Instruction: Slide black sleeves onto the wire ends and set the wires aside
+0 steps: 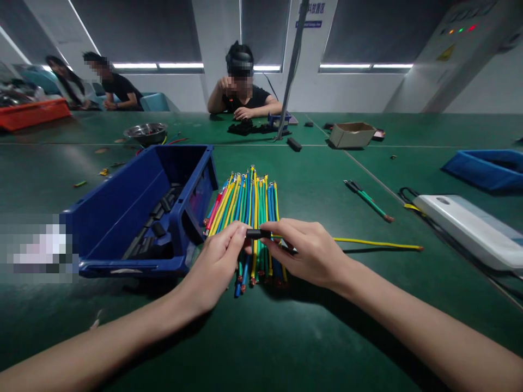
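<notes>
A short black sleeve lies level between my two hands, above a row of cut wires. My left hand pinches its left end between thumb and fingers. At the other end, my right hand is closed round a yellow wire where it meets the sleeve; the wire's far end sticks out to the right, past my wrist. Whatever is inside the sleeve is hidden. Beneath my fingers, the row of yellow, blue, green and red wires has metal terminals at the far ends and bare copper at the near ends.
Left of the wires stands a blue bin with black sleeves inside. A green wire with a black end and a white device lie right. Across the green table, a person sits near a metal pole.
</notes>
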Tool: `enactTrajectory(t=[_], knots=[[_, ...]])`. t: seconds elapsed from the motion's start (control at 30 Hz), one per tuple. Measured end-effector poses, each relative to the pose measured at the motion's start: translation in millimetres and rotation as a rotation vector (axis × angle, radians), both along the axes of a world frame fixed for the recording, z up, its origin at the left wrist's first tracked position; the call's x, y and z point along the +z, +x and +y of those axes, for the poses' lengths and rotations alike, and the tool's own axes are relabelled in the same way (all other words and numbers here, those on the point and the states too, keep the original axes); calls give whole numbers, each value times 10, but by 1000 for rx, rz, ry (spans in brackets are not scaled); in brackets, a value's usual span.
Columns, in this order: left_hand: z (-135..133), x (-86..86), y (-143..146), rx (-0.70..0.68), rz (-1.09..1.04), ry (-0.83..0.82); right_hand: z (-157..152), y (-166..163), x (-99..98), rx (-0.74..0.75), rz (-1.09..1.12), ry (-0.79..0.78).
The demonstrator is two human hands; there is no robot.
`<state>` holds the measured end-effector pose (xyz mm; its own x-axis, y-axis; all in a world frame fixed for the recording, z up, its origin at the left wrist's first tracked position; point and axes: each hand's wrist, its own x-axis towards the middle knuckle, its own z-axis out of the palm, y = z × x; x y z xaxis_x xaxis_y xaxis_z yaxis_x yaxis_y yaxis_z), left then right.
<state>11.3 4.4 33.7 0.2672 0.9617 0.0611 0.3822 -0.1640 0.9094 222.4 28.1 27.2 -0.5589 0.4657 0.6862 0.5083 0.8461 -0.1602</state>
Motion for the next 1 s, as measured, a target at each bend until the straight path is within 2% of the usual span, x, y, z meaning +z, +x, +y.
enactTrajectory(t=[0.2,0.4,0.77,1.0], knots=[[19,11,-7,20,-39,-27,18,36,25,-15,-36,26],[18,12,-13,17,-45,-65,29,20,-48,-2,-40,-8],[5,-14,-15,39,-68,-49,57,77,-6,-7,-134,-24],[28,4,-11,46,-29,-10,54,74,-51,-2,-159,-62]])
